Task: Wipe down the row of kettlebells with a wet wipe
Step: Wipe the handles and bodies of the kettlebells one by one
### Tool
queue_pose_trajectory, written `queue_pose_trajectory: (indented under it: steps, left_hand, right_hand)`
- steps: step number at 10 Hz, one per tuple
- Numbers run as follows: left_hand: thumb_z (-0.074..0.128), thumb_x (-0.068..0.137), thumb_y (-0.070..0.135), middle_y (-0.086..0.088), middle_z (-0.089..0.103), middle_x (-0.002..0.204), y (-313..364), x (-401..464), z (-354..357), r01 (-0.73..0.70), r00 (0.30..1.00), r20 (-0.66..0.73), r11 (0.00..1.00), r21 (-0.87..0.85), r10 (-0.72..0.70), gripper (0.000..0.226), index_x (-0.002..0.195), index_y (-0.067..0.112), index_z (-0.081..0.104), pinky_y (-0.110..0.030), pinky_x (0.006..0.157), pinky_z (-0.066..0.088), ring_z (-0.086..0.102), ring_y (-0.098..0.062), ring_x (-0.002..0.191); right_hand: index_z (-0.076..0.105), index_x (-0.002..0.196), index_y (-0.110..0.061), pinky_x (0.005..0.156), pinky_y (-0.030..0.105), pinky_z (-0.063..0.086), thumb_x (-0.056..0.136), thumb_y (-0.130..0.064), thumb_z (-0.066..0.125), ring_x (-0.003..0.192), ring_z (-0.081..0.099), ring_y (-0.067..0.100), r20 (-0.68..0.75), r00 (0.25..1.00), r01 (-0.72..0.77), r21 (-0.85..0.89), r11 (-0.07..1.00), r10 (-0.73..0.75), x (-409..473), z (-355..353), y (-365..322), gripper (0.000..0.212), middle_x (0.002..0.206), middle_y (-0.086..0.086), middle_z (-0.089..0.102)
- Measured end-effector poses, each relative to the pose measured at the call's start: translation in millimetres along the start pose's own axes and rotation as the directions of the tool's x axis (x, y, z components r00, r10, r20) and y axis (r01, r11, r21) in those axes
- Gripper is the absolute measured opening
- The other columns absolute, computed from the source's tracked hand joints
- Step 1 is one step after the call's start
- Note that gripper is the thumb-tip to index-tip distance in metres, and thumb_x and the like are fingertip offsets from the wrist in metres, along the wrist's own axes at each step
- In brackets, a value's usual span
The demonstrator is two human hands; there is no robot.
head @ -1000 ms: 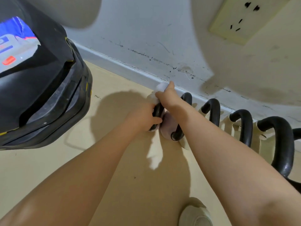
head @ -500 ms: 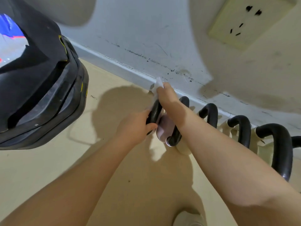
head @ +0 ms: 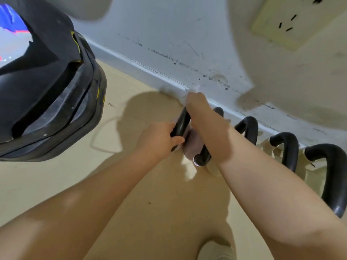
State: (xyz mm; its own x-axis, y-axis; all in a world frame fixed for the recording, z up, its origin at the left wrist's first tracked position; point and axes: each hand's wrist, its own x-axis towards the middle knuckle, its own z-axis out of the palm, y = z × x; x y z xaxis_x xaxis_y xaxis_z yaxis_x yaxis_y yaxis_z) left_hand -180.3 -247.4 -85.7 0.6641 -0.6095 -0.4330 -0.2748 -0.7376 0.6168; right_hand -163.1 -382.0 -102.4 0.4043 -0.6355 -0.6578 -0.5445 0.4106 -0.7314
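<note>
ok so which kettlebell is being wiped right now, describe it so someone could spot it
Follow the white baseboard to the row of black-handled kettlebells on the floor. It is the kettlebell at the row's left end, nearest the big black bag. Only this one has hands on it: left hand gripping its handle, right hand holding a wet wipe.

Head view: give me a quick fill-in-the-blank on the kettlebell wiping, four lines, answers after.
1. The left hand grips the black ____ of the end kettlebell.
2. The right hand holds a white ____ at the top of that handle.
3. The kettlebells stand in a row along the ____.
4. The power socket is mounted on the ____.

Missing words: handle; wipe; wall; wall
</note>
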Motion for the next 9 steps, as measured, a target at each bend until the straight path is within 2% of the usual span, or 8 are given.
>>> queue_pose_trajectory:
  steps: [1, 2, 3, 4, 5, 6, 8, 9]
  left_hand:
    - [0.066, 0.080, 0.029, 0.003, 0.062, 0.075, -2.0, 1.6, -1.2, 0.019, 1.000, 0.015, 0.995, -0.101, -0.017, 0.021, 0.098, 0.017, 0.067, -0.022, 0.058, 0.038, 0.059, -0.016, 0.072]
    - [0.067, 0.080, 0.029, 0.005, 0.060, 0.074, -2.5, 0.2, -1.7, 0.037, 0.999, 0.045, 0.988, -0.150, -0.031, 0.023, 0.096, 0.013, 0.066, -0.016, 0.054, 0.037, 0.054, -0.011, 0.068]
    - [0.069, 0.078, 0.023, 0.000, 0.065, 0.092, -11.1, -4.0, 0.2, 0.080, 0.996, 0.061, 0.967, -0.240, -0.067, 0.027, 0.102, 0.014, 0.061, -0.018, 0.064, 0.039, 0.058, -0.015, 0.086]
    - [0.062, 0.083, 0.015, -0.002, 0.067, 0.103, -25.9, -10.4, -1.8, 0.202, 0.978, 0.163, 0.804, -0.560, -0.132, 0.039, 0.119, 0.020, 0.050, -0.017, 0.072, 0.044, 0.062, -0.014, 0.096]
    - [0.051, 0.091, 0.009, -0.005, 0.061, 0.103, -35.0, -14.0, -6.3, 0.342, 0.934, 0.241, 0.460, -0.819, -0.264, 0.039, 0.129, 0.010, 0.043, -0.022, 0.083, 0.050, 0.061, -0.017, 0.091]
    - [0.040, 0.095, 0.011, -0.002, 0.060, 0.100, -40.7, -13.2, -9.8, 0.329, 0.929, 0.181, 0.493, -0.806, -0.324, 0.026, 0.119, 0.012, 0.051, -0.027, 0.087, 0.046, 0.057, -0.017, 0.091]
    - [0.037, 0.094, 0.007, 0.003, 0.061, 0.081, -41.4, -17.5, -10.1, 0.294, 0.948, 0.158, 0.572, -0.766, -0.276, 0.023, 0.086, 0.019, 0.055, -0.023, 0.070, 0.045, 0.057, -0.011, 0.069]
    - [0.037, 0.093, 0.006, 0.004, 0.061, 0.082, -45.1, -19.0, -7.8, 0.264, 0.955, 0.123, 0.581, -0.770, -0.270, 0.024, 0.085, 0.020, 0.055, -0.024, 0.071, 0.045, 0.057, -0.011, 0.069]
  right_hand:
    - [0.038, 0.134, -0.006, 0.082, 0.023, 0.041, 0.101, -0.024, 0.031, 0.085, 0.050, 0.017, 0.003, 1.000, 0.002, -0.249, 0.969, -0.001, -30.9, 2.3, 21.4, 0.038, 0.091, 0.003, 0.054]
    - [0.051, 0.123, -0.001, 0.083, 0.027, 0.045, 0.097, -0.035, 0.043, 0.095, 0.060, 0.029, 0.090, 0.996, -0.004, -0.115, 0.993, 0.015, -37.8, -4.1, 34.8, 0.043, 0.073, -0.002, 0.047]
    - [0.055, 0.084, -0.006, 0.090, 0.033, 0.046, 0.092, -0.037, 0.051, 0.091, 0.061, 0.028, 0.050, 0.988, -0.148, 0.066, 0.987, 0.145, -45.2, -2.4, 31.0, 0.032, 0.078, 0.007, 0.059]
    - [0.054, 0.082, -0.014, 0.094, 0.044, 0.050, 0.087, -0.037, 0.055, 0.095, 0.064, 0.028, 0.022, 0.998, 0.052, -0.066, 0.996, -0.050, -67.3, 8.8, 69.6, 0.024, 0.095, 0.012, 0.065]
    - [0.058, 0.093, -0.013, 0.076, 0.034, 0.055, 0.083, -0.031, 0.064, 0.082, 0.067, 0.019, 0.088, 0.974, 0.212, -0.065, 0.975, -0.206, -79.9, 5.9, 87.8, 0.021, 0.084, 0.006, 0.067]
    - [0.058, 0.083, -0.013, 0.063, 0.023, 0.050, 0.085, -0.025, 0.065, 0.061, 0.060, 0.009, -0.007, 0.980, 0.199, 0.048, 0.979, -0.199, -72.5, 7.9, 77.2, 0.015, 0.068, -0.001, 0.061]
    - [0.054, 0.098, -0.007, 0.086, 0.046, 0.051, 0.071, -0.035, 0.075, 0.091, 0.065, 0.023, -0.004, 0.942, 0.321, -0.279, 0.905, -0.336, -82.5, 8.8, 108.9, 0.044, 0.092, 0.006, 0.069]
    - [0.054, 0.099, -0.007, 0.084, 0.047, 0.053, 0.071, -0.026, 0.075, 0.091, 0.067, 0.023, -0.027, 0.948, 0.308, -0.172, 0.936, -0.317, -79.7, 10.8, 111.2, 0.040, 0.095, 0.011, 0.069]
